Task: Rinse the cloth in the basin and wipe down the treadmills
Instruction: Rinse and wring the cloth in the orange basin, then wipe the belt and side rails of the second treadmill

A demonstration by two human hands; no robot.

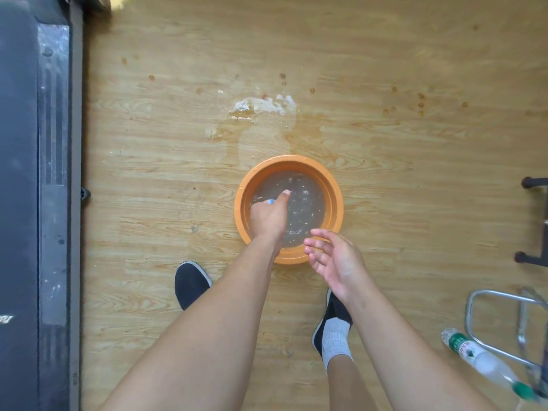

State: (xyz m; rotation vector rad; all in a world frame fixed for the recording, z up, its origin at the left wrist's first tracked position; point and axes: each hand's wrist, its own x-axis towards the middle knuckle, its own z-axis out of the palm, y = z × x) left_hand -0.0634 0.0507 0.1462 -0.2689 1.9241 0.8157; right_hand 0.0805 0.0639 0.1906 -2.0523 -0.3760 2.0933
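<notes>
The cloth (270, 201) is seen only as a small blue scrap at the knuckles of the left hand (268, 216), inside the orange basin (336, 209). The rest is hidden under the hand and the cloudy water.

Nearest, two dark shoes (189, 284) are planted on the wooden floor (166, 161) at about 6 o'clock of the basin. A clear plastic bottle (480, 358) with a green label lies at 4 o'clock, beside a metal tube frame (474, 295).

The right hand (335, 259) is held over the basin's near rim at 5 o'clock, fingers spread and relaxed, with nothing held. The left hand is dipped into the water on the 9 o'clock side, fingers curled down, apparently round the cloth, and the thumb is stretched towards 12.

Beyond the basin, at 12 o'clock, a puddle (261, 106) is spread on the floor. A treadmill (53, 143) runs along the 9 o'clock edge of the view, and its side rail is speckled with marks.

The rinsing step is judged to be in hand. Next, the cloth would need to be lifted and wrung over the basin, probably with both hands, so that less water is dropped on the already wet floor. It could then be carried to the treadmill.
</notes>
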